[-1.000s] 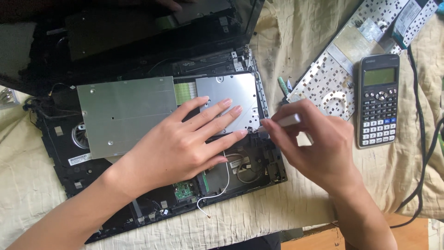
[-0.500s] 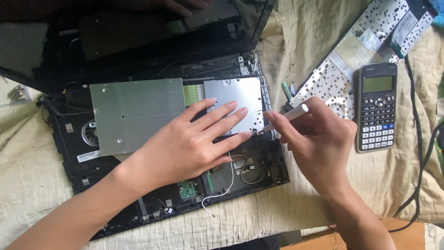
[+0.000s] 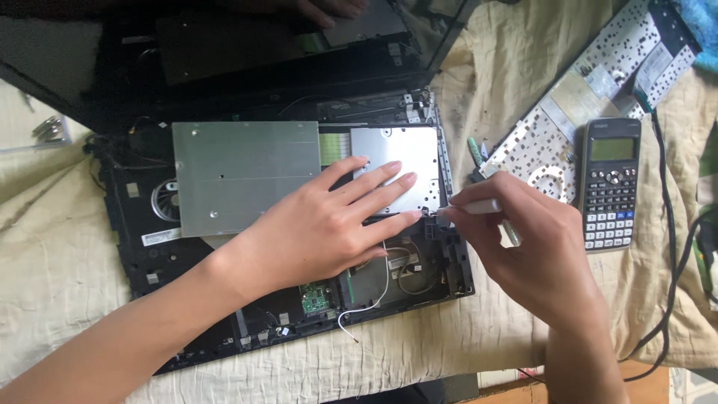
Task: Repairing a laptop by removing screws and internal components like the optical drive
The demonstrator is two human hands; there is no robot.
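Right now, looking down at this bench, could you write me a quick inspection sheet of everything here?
Surface: wrinkled cream cloth spread under everything.
Job's things: opened black laptop base, insides exposed; large silver metal plate; smaller silver drive cover; thin white-handled tool, tip at the base's right edge.
Clutter: removed keyboard lying back-up; dark calculator; small metal bits at far left.
Hands: left hand flat on the laptop, fingers on the drive cover; right hand grips the tool.
Cables: black cable on the right; loose white wire inside the base.
Surroundings: wooden edge bottom right.
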